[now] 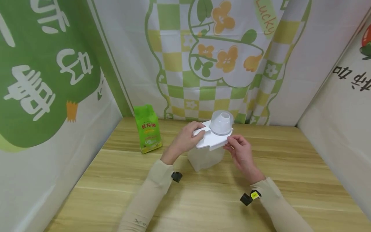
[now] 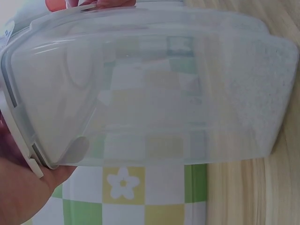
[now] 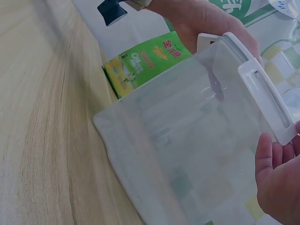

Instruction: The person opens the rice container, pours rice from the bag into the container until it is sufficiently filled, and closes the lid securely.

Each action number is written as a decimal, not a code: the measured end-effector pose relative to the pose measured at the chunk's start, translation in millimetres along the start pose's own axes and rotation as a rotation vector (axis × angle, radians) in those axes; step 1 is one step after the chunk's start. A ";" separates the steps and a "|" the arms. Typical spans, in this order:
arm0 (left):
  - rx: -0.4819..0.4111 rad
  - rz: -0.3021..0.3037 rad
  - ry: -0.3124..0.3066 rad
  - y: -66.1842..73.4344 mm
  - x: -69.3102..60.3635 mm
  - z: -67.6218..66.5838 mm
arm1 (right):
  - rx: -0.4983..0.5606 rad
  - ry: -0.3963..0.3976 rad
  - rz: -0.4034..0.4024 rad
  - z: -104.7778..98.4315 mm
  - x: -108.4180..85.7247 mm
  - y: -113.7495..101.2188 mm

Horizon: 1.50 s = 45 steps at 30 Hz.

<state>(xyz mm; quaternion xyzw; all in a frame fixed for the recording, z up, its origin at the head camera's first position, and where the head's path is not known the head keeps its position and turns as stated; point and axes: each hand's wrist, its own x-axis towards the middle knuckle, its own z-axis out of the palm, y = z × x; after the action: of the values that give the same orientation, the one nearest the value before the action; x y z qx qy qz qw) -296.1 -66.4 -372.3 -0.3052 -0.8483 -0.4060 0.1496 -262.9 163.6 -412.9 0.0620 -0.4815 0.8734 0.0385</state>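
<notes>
Both hands (image 1: 185,140) (image 1: 242,154), angled inward, gripping lid (image 1: 213,139)

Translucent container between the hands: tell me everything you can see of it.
The container is a boxy, translucent, plastic-looking vessel with a white lid bearing a clear domed cap. It stands upright on the wooden table, right of the green packet; the checkered cloth shows through its walls. The left hand grips the lid's left side, while the right hand pinches its right edge. Whether the lid is fully fastened cannot be told.
</notes>
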 end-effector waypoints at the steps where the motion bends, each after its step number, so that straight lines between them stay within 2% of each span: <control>1: 0.003 0.004 0.003 -0.1 0.1 0.0 | -0.002 -0.001 0.002 -0.2 0.4 -0.1; 12: 0.041 0.035 0.007 -0.5 0.0 -3.1 | -0.070 0.000 0.019 -0.3 -0.4 -2.7; 18: 0.033 0.024 0.000 -0.5 -1.5 -3.7 | -0.094 -0.006 0.018 -0.2 -1.5 -2.6; 27: 0.047 0.038 0.023 -1.1 -1.6 -2.7 | -0.078 -0.018 0.021 -1.7 0.7 -2.3; 42: 0.060 0.045 0.019 -2.3 -3.4 -0.2 | -0.099 -0.031 0.039 -4.3 -0.7 -2.5; 45: 0.057 0.047 0.021 -1.8 -3.6 -1.3 | -0.108 -0.054 0.029 -4.9 0.1 -1.9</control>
<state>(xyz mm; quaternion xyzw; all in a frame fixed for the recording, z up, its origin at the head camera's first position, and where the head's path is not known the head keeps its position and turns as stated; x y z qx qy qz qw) -294.5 -69.8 -374.3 -0.3164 -0.8506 -0.3810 0.1766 -263.1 168.7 -413.9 0.0766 -0.5297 0.8445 0.0160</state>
